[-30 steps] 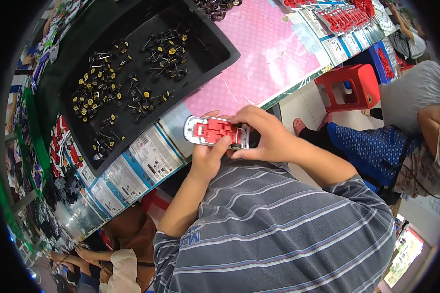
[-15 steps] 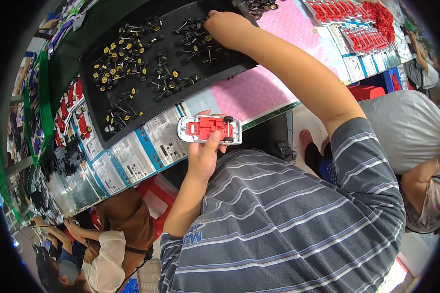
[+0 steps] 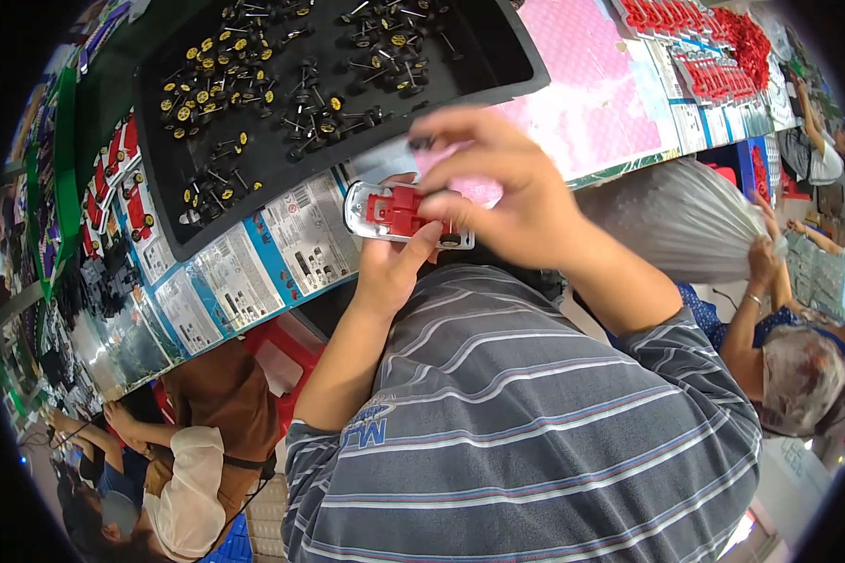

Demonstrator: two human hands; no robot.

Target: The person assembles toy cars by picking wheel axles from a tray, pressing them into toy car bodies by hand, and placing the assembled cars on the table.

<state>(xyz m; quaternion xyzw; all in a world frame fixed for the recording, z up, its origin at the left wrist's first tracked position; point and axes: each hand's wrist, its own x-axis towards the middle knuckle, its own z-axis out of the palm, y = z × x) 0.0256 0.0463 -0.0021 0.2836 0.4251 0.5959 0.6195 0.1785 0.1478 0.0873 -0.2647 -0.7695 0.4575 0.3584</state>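
Note:
My left hand (image 3: pixel 391 266) grips a toy car (image 3: pixel 376 212) with its red underside facing up and its white-silver body below. One black wheel shows at the car's right end. Over the car, my right hand (image 3: pixel 512 192) has its thumb and fingers closed on a wheel axle (image 3: pixel 422 144), whose dark wheel shows by the fingertips. The fingers hide most of the axle and part of the chassis. Beyond both hands lies a black tray (image 3: pixel 282 192) holding many loose wheel axles (image 3: pixel 207 94), some with yellow hubs.
Red and white toy cars (image 3: pixel 122 188) sit left of the tray, near a pile of dark parts (image 3: pixel 108 291). Rows of red and white pieces (image 3: pixel 723 75) stand far right, past a pink sheet (image 3: pixel 591 84). Co-workers sit on both sides; a large pale sack (image 3: pixel 676 216) is at right.
My right hand has come back from the tray to the car, bringing a wheel axle. My left hand still holds the car. At right, a person's arm and the sack have shifted.

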